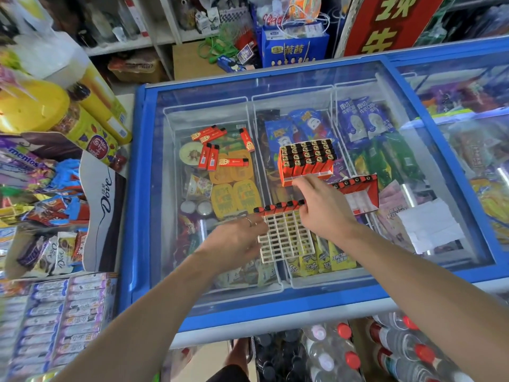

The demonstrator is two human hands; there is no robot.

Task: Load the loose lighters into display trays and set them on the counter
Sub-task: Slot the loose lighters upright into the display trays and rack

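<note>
blue-framed glass, that's the counter: the sliding lid of a chest freezer (pixel 143 188) in a crowded little shop, wrapped ice creams showing through it, shelves at twelve o'clock, candy displays at nine and bottled water at six. front and centre, the left hand (pixel 237 241) grips the left edge of a cream plastic grid tray (pixel 286 238), a lattice of small square cells, tilted with its long axis running six to twelve. a single row of red lighters (pixel 278 207) with black tops fills its far edge, the row lying nine to three, tops pointing toward twelve. the right hand (pixel 322 205) sits on the tray's right side, fingers curled at the end of that row; whether it pinches a lighter i can't tell. just past it at twelve o'clock stands a full tray (pixel 307 161), upright lighters packed tight, black caps with metal rims up. at two o'clock a red-walled tray (pixel 358 194) holds one row only. at ten o'clock loose lighters (pixel 217 150) lie flat on the glass, scattered, pointing every which way.
</note>
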